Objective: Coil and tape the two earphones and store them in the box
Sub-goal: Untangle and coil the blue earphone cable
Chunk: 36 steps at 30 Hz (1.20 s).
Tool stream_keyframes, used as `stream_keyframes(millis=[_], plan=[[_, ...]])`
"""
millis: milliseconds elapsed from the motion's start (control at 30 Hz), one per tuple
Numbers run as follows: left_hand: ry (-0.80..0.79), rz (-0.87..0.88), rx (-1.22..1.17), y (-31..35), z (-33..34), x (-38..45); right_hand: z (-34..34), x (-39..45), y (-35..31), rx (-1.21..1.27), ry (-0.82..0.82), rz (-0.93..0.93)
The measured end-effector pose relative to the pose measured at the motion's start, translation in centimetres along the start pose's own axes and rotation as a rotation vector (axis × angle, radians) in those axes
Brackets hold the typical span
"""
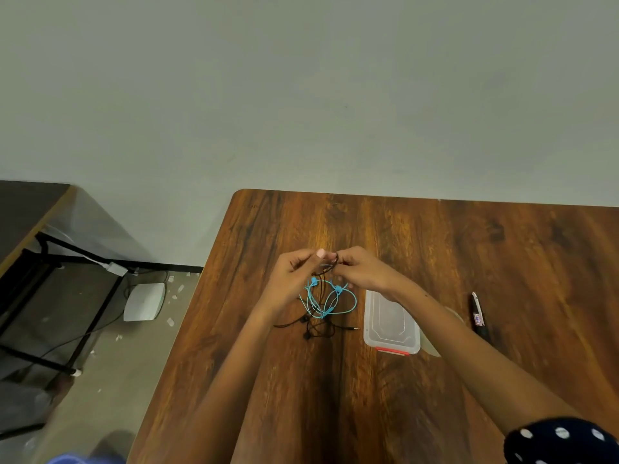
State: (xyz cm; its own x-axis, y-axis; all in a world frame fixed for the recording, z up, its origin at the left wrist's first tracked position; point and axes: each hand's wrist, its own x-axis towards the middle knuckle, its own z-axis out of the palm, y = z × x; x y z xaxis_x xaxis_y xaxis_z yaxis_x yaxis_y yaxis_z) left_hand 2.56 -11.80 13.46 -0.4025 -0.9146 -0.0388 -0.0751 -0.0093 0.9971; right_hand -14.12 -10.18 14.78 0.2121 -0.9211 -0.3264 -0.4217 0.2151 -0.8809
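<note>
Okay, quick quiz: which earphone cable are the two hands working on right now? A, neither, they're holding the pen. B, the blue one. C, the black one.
C: the left hand and right hand pinch a loop of the black earphone cable, while the blue earphone lies on the table.

Both earphones [321, 309] lie tangled on table [435, 249], w/ box [392, 329] just right of them. Pen-like item [479, 318] further right. Hands [294, 272] meet above the tangle, behind box.
</note>
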Motion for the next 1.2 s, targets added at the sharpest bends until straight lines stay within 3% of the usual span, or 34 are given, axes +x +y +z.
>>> stream_keyframes(millis=[167, 333, 467, 667, 933, 1067, 1200], plan=[[0.133, 0.029, 0.210, -0.7, -1.0, 0.2, 0.2, -0.3, 0.8, 0.048, 0.073, -0.144], [0.112, 0.102, 0.376, -0.8, -1.0, 0.5, 1.2, 0.1, 1.4, 0.205, 0.154, -0.110], [0.079, 0.160, 0.526, -0.7, -1.0, 0.5, 1.3, 0.1, 1.3, 0.515, 0.182, 0.031], [0.029, 0.115, 0.441, -0.6, -0.7, 0.0, 1.5, 0.0, 1.8, 0.500, 0.268, -0.045], [0.158, 0.121, 0.691, -0.5, 0.1, 0.5, 2.2, -0.1, 1.5, 0.488, 0.320, -0.044], [0.269, 0.030, 0.522, -0.6, 0.4, 0.5, 2.0, 0.1, 1.6, 0.464, 0.351, -0.011], [0.450, -0.141, 0.088, -0.5, -0.4, 0.6, 1.3, 0.3, 2.3, 0.458, 0.409, 0.118]])
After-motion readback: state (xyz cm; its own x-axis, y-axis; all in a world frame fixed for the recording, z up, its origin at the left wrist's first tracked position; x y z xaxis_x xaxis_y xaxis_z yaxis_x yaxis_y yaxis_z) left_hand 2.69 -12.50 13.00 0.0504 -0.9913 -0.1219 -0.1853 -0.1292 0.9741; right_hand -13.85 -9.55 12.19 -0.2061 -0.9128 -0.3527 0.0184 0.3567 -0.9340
